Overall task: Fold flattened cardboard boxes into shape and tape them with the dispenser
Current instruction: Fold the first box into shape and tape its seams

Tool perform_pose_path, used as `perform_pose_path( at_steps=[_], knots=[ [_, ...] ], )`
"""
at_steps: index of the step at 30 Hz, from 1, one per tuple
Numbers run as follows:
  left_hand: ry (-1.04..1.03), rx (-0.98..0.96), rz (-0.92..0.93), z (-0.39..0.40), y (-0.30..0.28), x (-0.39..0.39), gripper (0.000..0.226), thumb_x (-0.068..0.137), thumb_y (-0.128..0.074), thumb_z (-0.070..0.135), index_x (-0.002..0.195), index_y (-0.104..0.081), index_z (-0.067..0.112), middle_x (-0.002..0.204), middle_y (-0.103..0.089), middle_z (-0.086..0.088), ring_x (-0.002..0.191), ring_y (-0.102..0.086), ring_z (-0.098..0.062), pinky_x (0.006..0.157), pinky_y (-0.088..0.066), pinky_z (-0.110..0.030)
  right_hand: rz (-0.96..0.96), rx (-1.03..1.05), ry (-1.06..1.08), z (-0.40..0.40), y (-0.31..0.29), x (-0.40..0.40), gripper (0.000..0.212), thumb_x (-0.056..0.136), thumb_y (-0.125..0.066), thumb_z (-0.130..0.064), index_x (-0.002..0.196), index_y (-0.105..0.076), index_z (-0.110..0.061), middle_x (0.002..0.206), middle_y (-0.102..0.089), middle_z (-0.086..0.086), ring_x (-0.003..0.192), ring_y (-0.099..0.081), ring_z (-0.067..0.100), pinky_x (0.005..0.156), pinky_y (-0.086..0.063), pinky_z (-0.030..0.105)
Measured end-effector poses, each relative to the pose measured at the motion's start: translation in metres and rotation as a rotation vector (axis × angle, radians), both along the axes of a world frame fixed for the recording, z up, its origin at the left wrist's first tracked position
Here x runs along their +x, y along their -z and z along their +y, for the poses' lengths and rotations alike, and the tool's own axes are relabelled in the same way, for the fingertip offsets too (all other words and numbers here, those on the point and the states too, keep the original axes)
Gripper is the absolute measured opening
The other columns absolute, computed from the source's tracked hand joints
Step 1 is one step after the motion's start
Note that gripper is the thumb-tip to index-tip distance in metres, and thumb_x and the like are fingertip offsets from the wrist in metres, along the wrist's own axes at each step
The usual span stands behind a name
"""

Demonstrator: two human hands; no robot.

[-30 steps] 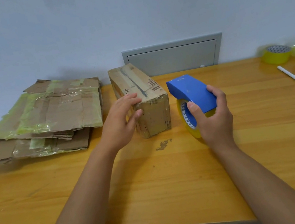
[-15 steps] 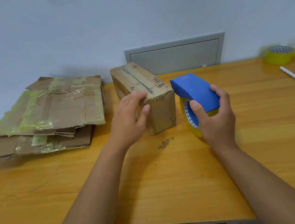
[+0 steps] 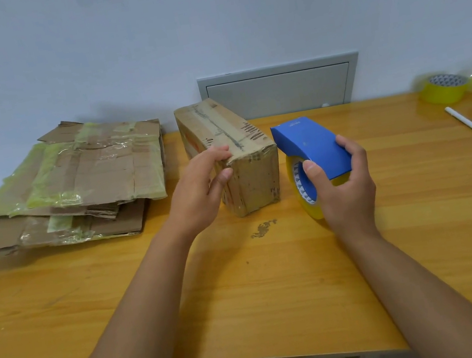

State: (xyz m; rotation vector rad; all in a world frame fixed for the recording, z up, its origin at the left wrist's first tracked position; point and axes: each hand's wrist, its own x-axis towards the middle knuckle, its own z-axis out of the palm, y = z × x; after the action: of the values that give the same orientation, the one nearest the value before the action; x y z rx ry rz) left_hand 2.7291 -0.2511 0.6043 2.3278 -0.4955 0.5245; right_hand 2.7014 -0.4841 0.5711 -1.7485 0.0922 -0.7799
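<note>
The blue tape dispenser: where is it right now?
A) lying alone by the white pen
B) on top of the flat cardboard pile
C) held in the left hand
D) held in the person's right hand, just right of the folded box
D: the right hand grips the blue tape dispenser beside the folded cardboard box, which the left hand holds.

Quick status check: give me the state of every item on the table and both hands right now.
Cardboard box: folded into shape, lying on table.
Tape dispenser: loaded with yellow tape.
Left hand: grips box's near corner.
Right hand: holds dispenser.
Flattened boxes: stacked, unfolded.
Spare tape roll: lying flat.
White pen: capped, lying on table.
</note>
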Motion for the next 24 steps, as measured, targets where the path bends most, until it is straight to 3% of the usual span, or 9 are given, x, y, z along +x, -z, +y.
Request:
perform_pose_path(
  at_steps=[4, 12, 20, 22, 24],
  knots=[
    [-0.032, -0.016, -0.034, -0.002, 0.001, 0.003, 0.027, 0.1, -0.056, 0.025, 0.126, -0.06, 0.022, 0.138, -0.056, 0.01, 0.133, -0.043, -0.011, 0.101, -0.047, -0.046, 0.004, -0.003, -0.006, -0.001, -0.001, 0.0, 0.06, 0.088, -0.074, -0.038, 0.14, -0.046, -0.025, 0.129, -0.047, -0.014, 0.114, -0.048, 0.003, 0.095, -0.052, 0.035],
    [-0.035, -0.042, -0.094, -0.001, 0.003, 0.008, 0.025, 0.097, -0.062, 0.025, 0.122, -0.064, 0.02, 0.129, -0.055, 0.02, 0.123, -0.042, 0.001, 0.097, -0.043, -0.03, 0.009, -0.003, -0.003, -0.001, 0.001, 0.002, 0.061, 0.086, -0.074, -0.042, 0.139, -0.045, -0.03, 0.127, -0.046, -0.017, 0.116, -0.049, 0.004, 0.095, -0.053, 0.044],
    [-0.077, -0.07, -0.111, -0.006, 0.002, 0.01, 0.024, 0.093, -0.066, 0.03, 0.115, -0.066, 0.019, 0.122, -0.063, 0.012, 0.116, -0.047, -0.004, 0.088, -0.039, -0.021, 0.007, -0.011, -0.002, -0.001, 0.002, 0.002, 0.063, 0.083, -0.07, -0.053, 0.137, -0.044, -0.034, 0.122, -0.047, -0.026, 0.118, -0.05, 0.006, 0.095, -0.053, 0.046],
    [-0.124, -0.072, -0.133, -0.009, 0.002, 0.01, 0.023, 0.092, -0.068, 0.031, 0.111, -0.067, 0.018, 0.114, -0.065, 0.011, 0.111, -0.047, -0.006, 0.084, -0.041, -0.024, 0.005, -0.008, 0.001, -0.001, 0.002, 0.003, 0.064, 0.081, -0.069, -0.055, 0.136, -0.046, -0.033, 0.12, -0.046, -0.033, 0.117, -0.05, 0.004, 0.096, -0.052, 0.046],
    [-0.173, -0.063, -0.165, -0.012, 0.001, 0.009, 0.022, 0.09, -0.071, 0.031, 0.105, -0.068, 0.016, 0.105, -0.063, 0.015, 0.106, -0.048, -0.01, 0.08, -0.043, -0.029, 0.003, -0.003, 0.002, -0.001, 0.001, 0.002, 0.063, 0.081, -0.07, -0.052, 0.136, -0.047, -0.03, 0.121, -0.048, -0.026, 0.115, -0.049, 0.003, 0.096, -0.051, 0.046]
  ],
)
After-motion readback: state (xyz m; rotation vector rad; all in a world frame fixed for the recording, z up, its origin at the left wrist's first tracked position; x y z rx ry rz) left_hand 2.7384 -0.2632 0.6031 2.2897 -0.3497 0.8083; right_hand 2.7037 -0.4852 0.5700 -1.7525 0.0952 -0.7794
